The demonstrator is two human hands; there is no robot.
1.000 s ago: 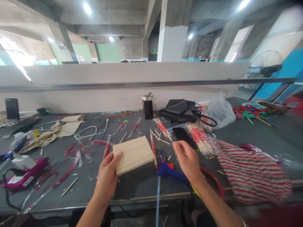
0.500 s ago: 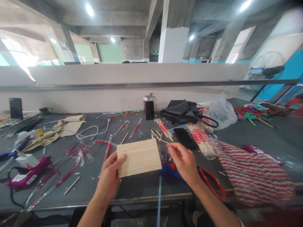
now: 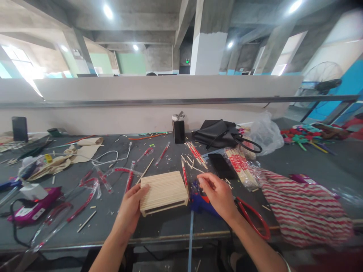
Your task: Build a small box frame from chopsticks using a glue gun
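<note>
A flat box made of pale wooden sticks (image 3: pixel 163 191) rests on the dark worktable (image 3: pixel 159 224) in front of me. My left hand (image 3: pixel 129 209) grips its left edge, thumb on top. My right hand (image 3: pixel 216 193) hovers just right of the box, fingers curled above a blue glue gun (image 3: pixel 202 204). I cannot see anything between those fingers.
Red-printed chopstick wrappers (image 3: pixel 85 189) and loose sticks litter the table. A black phone (image 3: pixel 221 166), packed chopsticks (image 3: pixel 240 166), a black bag (image 3: pixel 219 133) and a red-striped bag (image 3: pixel 303 207) lie right. A red loop (image 3: pixel 253 219) sits near the front edge. A pink tool (image 3: pixel 34 207) lies left.
My left hand tilted the stick box up so its top faced me, then set it back down flat on the table. My right hand moved left and down towards the glue gun.
</note>
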